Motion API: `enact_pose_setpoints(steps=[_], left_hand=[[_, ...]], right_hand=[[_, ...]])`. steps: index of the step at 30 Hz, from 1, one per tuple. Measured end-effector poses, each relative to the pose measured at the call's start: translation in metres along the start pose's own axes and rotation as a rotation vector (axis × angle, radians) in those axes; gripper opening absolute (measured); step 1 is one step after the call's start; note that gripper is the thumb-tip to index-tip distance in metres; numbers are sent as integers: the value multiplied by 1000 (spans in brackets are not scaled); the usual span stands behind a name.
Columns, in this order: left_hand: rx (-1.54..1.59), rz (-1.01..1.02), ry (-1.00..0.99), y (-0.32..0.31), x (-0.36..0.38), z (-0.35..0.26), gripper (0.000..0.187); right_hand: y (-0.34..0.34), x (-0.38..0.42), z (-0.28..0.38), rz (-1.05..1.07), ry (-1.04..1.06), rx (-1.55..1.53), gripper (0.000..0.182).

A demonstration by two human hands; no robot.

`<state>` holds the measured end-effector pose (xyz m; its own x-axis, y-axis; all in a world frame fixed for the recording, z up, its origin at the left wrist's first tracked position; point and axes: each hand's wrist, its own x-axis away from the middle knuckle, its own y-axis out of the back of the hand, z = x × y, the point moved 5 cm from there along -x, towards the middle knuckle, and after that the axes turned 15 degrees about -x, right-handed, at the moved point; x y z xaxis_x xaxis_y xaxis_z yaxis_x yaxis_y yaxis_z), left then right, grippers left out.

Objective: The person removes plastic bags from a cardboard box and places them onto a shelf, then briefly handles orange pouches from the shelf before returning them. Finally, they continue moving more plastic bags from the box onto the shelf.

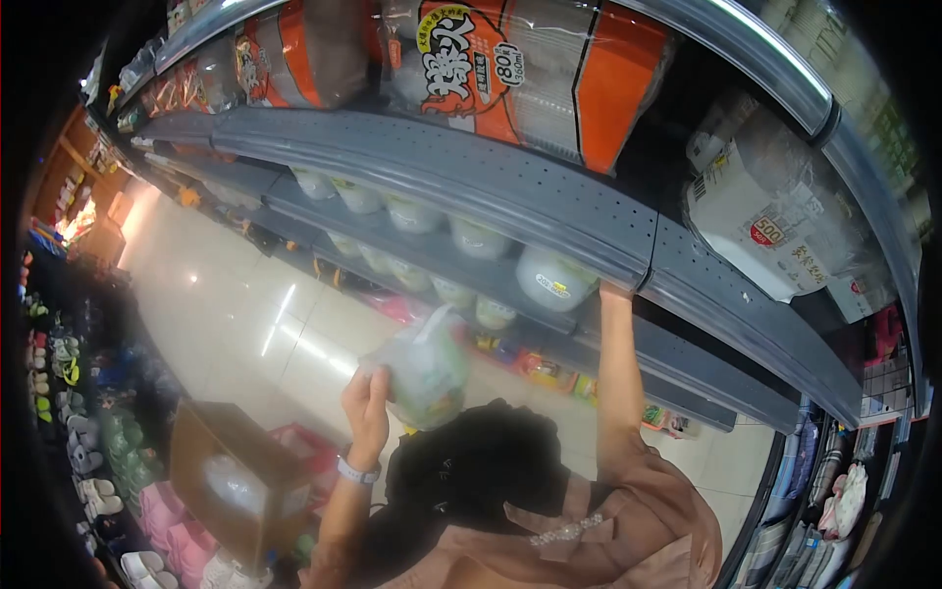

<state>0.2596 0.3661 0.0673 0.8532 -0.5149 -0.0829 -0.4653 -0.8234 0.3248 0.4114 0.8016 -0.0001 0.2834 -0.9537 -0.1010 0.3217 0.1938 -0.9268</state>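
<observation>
My left hand (368,401) grips the side of a clear plastic-wrapped pack (429,373), whitish green with a gathered, twisted top. It hangs in front of the shelves, over the floor. My right hand (615,294) reaches in beneath the edge of the upper shelf (442,167), its fingers hidden there. Right beside it is a rounded white pack (551,280) with a small yellow and black label. More whitish-green packs (412,214) stand in a row to its left on the same shelf.
Large orange-and-clear packs (530,74) fill the shelf above. White bags (775,211) sit to the right. On the floor at lower left stands an open cardboard box (235,481) with a plastic-wrapped item inside. Shoes (98,496) line the far left; folded fabrics (819,510) lie at lower right.
</observation>
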Motion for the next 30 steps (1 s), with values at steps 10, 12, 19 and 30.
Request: enact_pose_setpoints(steps=[10,12,19,30], left_hand=[[-35,81,-7,3,-12,0,25],[-51,104,-5,3,-12,-1,26],[-19,96,-18,-2,-12,11,27],[-125,101,-90,-15,-15,1,28]], right_hand=[[-8,0,-38,84,255,594,44],[-1,4,-39,75,304,726,45],[6,60,-11,146,466,1199,57],[57,66,-47,1,367,1567,88]])
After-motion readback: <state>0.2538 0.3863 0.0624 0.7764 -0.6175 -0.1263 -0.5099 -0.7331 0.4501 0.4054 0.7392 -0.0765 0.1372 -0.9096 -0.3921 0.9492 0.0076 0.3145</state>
